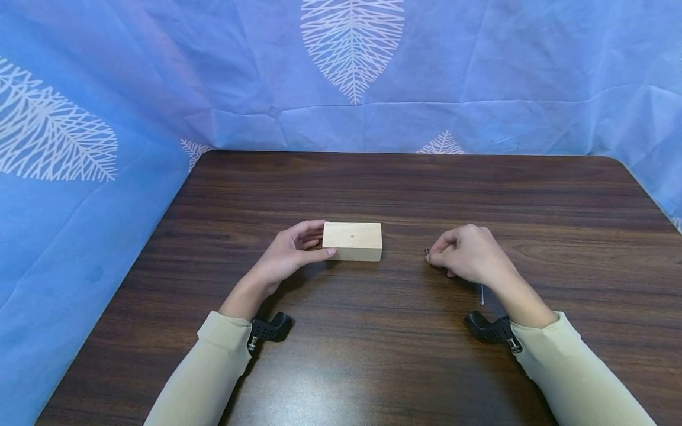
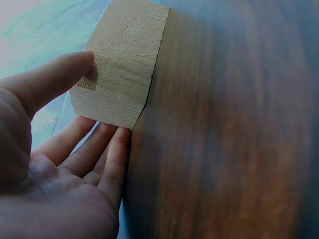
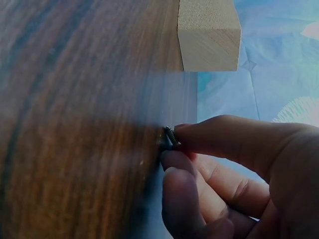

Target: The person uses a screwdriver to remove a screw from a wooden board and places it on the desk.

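A pale wooden block [image 1: 351, 242] with a small dark hole in its top lies on the table. My left hand [image 1: 282, 254] holds its left end, the thumb on the near side and the index finger behind the far edge. In the left wrist view the block [image 2: 124, 55] shows the thumb against its side and other fingertips by its end. To the right of the block, my right hand [image 1: 471, 254] pinches a small screw [image 3: 171, 135] between thumb and fingertips, close to the tabletop. The fingers hide part of the screw.
A thin metal rod [image 1: 482, 294] lies on the table, mostly hidden beneath the right hand and wrist. The dark wood-grain table [image 1: 373, 189] backs onto a blue cloth [image 1: 256, 65] with white leaf patterns. Black mounts [image 1: 273, 327] sit at both wrists.
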`<action>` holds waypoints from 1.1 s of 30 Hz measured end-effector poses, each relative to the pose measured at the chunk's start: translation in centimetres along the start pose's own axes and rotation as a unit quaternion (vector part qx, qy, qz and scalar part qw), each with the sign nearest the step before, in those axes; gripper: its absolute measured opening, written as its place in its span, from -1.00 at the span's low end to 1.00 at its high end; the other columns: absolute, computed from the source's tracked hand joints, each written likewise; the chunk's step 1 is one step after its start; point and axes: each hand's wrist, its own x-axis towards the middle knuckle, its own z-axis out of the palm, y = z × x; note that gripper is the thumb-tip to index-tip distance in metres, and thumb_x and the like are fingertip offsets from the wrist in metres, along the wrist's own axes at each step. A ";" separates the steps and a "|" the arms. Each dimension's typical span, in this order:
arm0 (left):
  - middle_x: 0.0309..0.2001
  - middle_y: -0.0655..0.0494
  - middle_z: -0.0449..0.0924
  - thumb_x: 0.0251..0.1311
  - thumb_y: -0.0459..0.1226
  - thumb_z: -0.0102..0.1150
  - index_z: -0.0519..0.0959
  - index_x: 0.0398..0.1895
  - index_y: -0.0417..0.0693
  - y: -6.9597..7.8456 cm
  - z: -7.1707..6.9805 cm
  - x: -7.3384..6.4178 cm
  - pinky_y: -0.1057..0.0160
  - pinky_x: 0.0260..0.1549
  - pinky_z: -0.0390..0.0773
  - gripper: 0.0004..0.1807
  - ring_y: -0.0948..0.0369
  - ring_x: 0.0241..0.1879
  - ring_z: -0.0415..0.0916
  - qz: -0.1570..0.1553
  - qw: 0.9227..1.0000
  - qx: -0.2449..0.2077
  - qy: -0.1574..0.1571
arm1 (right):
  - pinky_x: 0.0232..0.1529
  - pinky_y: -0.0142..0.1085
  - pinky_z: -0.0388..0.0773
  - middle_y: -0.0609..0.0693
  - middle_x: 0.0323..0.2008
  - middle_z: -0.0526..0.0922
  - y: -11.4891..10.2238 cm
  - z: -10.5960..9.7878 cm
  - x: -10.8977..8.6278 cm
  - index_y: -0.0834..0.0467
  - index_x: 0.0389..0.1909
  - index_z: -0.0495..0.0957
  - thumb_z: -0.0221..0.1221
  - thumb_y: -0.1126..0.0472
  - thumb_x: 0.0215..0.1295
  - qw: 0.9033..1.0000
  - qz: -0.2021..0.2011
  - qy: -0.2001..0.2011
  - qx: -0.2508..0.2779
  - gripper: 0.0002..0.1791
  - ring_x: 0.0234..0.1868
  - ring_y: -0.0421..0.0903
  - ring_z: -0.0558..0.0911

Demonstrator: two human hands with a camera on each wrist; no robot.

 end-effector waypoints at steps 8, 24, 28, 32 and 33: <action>0.48 0.02 0.49 0.32 -0.18 0.51 0.45 0.54 0.10 0.0 0.0 0.0 0.00 0.61 0.36 -0.26 0.00 0.54 0.41 0.002 1.000 0.002 0.000 | -0.42 -0.22 0.59 -0.13 -0.55 0.76 -0.1 0.1 -0.2 0.06 -0.21 0.81 0.35 -0.02 0.43 1.000 -0.002 0.002 -0.005 -0.76 -0.50 -0.13 0.69; 0.51 -0.06 0.48 0.32 -0.21 0.51 0.44 0.56 0.04 0.1 -0.1 0.0 -0.03 0.62 0.35 -0.25 -0.05 0.55 0.40 0.011 1.000 -0.001 0.000 | -0.41 -0.24 0.52 -0.11 -0.56 0.73 0.0 0.0 -0.3 0.04 -0.21 0.81 0.32 -0.12 0.46 0.999 -0.011 0.020 -0.024 -0.69 -0.49 -0.12 0.65; 0.55 -0.05 0.43 0.32 -0.22 0.50 0.36 0.62 0.04 0.1 -0.2 -0.3 -0.05 0.62 0.34 -0.17 -0.05 0.57 0.37 0.026 1.000 -0.003 -0.011 | -0.32 -0.25 0.50 -0.10 -0.39 0.79 0.1 -0.8 -1.0 0.01 -0.19 0.82 0.30 -0.18 0.47 0.997 -0.026 0.066 -0.040 -0.65 -0.35 -0.11 0.67; 0.62 0.03 0.35 0.36 -0.11 0.48 0.29 0.67 0.09 0.8 -0.2 -1.1 -0.13 0.62 0.33 -0.13 -0.02 0.62 0.30 0.043 0.998 0.042 0.003 | -0.28 -0.24 0.51 -0.03 -0.20 0.83 0.1 -2.0 -2.6 0.02 0.02 0.80 0.28 -0.26 0.46 0.991 -0.036 0.115 -0.063 -0.54 -0.19 -0.04 0.71; 0.64 0.05 0.32 0.38 -0.06 0.45 0.29 0.68 0.10 1.1 -0.1 -1.3 -0.17 0.62 0.32 -0.14 -0.02 0.64 0.27 0.049 0.996 0.073 0.015 | -0.31 -0.22 0.52 0.05 -0.15 0.85 0.1 -2.3 -3.2 0.04 0.12 0.77 0.28 -0.29 0.46 0.989 -0.033 0.127 -0.074 -0.47 -0.18 0.02 0.73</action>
